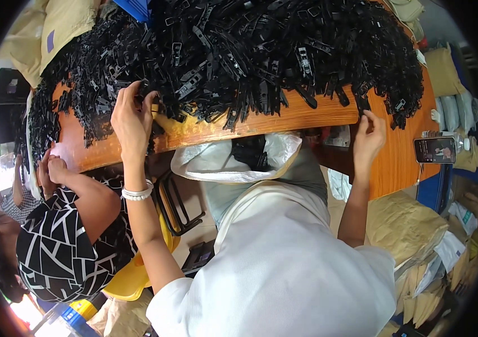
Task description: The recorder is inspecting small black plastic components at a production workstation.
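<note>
A wide heap of small black plastic parts point(233, 50), some with buckle-like frames, covers the far side of the brown wooden table point(306, 109). My left hand point(131, 119) is at the heap's near edge, thumb and fingers curled around a black part point(148, 89), which the fingers partly hide. Farther right, my right hand point(369, 137) pinches the lower end of a dark part point(362, 104) at the fringe of the pile. Between my arms, an open white-lined sack point(202, 162) sits in my lap against the table edge, with several black parts point(250, 153) inside.
At the left, a co-worker in a black-and-white patterned top point(59, 247) has hands point(51, 168) at the table. A phone point(434, 150) stands beyond the table's right edge. Brown paper sacks point(402, 224) fill the lower right. A blue tray point(133, 8) touches the heap's far side.
</note>
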`<state>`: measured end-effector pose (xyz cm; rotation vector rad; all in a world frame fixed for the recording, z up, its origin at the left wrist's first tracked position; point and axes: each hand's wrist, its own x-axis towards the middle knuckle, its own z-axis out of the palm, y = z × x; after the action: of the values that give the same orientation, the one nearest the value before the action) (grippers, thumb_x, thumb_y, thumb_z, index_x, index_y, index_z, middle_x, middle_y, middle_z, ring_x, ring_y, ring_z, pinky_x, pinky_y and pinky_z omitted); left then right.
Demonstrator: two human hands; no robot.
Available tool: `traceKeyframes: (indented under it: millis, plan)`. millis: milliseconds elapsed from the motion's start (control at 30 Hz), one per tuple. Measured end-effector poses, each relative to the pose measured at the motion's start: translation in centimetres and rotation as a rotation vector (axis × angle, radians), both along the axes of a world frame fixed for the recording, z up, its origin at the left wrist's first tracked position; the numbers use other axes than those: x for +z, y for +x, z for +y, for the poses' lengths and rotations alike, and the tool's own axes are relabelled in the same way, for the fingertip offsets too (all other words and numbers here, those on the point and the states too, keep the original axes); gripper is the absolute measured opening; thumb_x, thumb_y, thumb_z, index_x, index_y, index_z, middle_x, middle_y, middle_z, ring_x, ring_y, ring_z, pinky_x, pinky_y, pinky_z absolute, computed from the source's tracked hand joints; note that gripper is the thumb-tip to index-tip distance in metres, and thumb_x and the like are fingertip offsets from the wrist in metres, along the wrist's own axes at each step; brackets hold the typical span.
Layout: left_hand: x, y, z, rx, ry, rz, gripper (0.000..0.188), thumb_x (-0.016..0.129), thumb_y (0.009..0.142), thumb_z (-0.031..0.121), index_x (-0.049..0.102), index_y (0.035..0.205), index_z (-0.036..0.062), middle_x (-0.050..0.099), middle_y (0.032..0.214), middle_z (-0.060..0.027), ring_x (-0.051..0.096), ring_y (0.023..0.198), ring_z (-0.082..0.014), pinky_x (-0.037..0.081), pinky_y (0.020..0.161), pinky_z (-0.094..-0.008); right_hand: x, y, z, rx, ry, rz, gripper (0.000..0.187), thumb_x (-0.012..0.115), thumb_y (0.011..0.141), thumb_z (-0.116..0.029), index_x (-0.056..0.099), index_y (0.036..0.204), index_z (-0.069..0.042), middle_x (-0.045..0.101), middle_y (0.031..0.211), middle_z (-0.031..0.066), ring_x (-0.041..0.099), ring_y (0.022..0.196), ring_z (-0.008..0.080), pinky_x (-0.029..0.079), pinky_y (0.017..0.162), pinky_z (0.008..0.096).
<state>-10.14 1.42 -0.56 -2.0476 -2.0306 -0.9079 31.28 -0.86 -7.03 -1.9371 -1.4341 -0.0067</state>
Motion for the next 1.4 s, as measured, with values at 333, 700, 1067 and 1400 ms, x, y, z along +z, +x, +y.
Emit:
traceKeyframes:
  millis: [333,700,1067,1400]
  plan:
    - [1.4,6.4,-0.7,-0.13,0.009,-0.355,0.024,0.068,0.071,0.006,0.055,0.09,-0.0002,0.054,0.072,-0.0044,0.05,0.058,-0.0095,0.037,0.047,-0.0203,-0.4,8.2,3.4,-0.049,0.039,-0.186,0.013,0.055,0.079,-0.006,0.063,0.089,-0.004,0.058,0.089,0.0114,0.054,0.086,0.0275,0.043,0.074,0.0347]
    - [1.9,8.8,-1.6,-0.194,-0.09,-0.383,0.027,0.069,0.069,0.003,0.055,0.092,-0.0011,0.053,0.073,-0.0052,0.052,0.059,-0.0103,0.038,0.047,-0.0206,0.5,10.0,3.5,-0.121,-0.254,-0.302,0.024,0.065,0.071,-0.008,0.059,0.095,-0.004,0.06,0.088,0.0141,0.057,0.083,0.0278,0.044,0.07,0.0367]
    - [0.3,11.0,-3.0,-0.309,-0.122,-0.818,0.037,0.069,0.069,0.001,0.054,0.102,0.0004,0.054,0.075,-0.0019,0.05,0.062,-0.0052,0.039,0.052,-0.0167,-1.0,8.5,3.2,-0.079,0.057,-0.012,0.019,0.063,0.074,-0.005,0.059,0.093,-0.003,0.06,0.081,0.0084,0.056,0.071,0.0174,0.045,0.063,0.0298]
    - [-2.4,13.5,-4.4,-0.659,-0.871,-2.099,0.026,0.045,0.09,0.02,0.051,0.1,-0.004,0.06,0.078,-0.0156,0.057,0.055,-0.0162,0.043,0.041,-0.0206,8.4,-7.6,-2.0,0.898,0.268,0.089,0.021,0.061,0.061,0.007,0.064,0.081,-0.001,0.054,0.08,0.0074,0.052,0.072,0.0199,0.043,0.058,0.0269]
